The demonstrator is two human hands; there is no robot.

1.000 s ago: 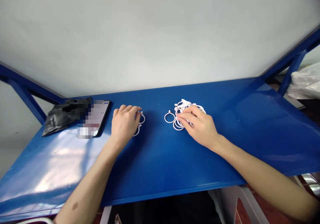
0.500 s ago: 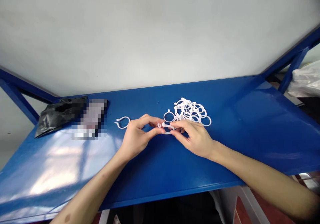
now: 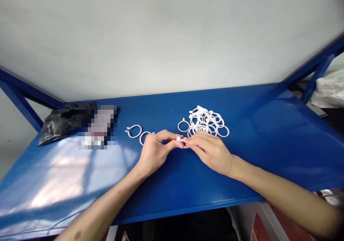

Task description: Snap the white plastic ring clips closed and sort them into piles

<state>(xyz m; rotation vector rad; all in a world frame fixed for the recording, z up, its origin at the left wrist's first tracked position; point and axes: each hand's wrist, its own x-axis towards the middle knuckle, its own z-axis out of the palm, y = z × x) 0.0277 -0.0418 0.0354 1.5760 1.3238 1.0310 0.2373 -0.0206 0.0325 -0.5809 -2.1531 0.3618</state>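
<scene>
Between my two hands, above the middle of the table, is a white plastic ring [image 3: 180, 139], its small knobbed end showing. The thumb and index finger of my left hand [image 3: 155, 151] pinch it from the left. My right hand [image 3: 212, 148] grips it from the right, its fingers covering much of the ring. Just behind my left hand lies another white ring [image 3: 141, 139], partly hidden, and left of that a ring with open ends [image 3: 140, 129]. A pile of similar rings [image 3: 205, 121] lies beyond my right hand, with a single ring [image 3: 184, 131] at its left edge.
The blue table [image 3: 255, 133] meets a pale wall [image 3: 172, 40] at the back. At the left lie a black plastic bag [image 3: 57, 124] and a blurred-out flat object [image 3: 100, 122]. Blue frame bars stand at both sides, with a whitish bag [image 3: 329, 90] beyond the right one.
Both hands have shifted slightly right and come closer together, covering more of the held ring. A second ring on the left now shows from behind my left hand.
</scene>
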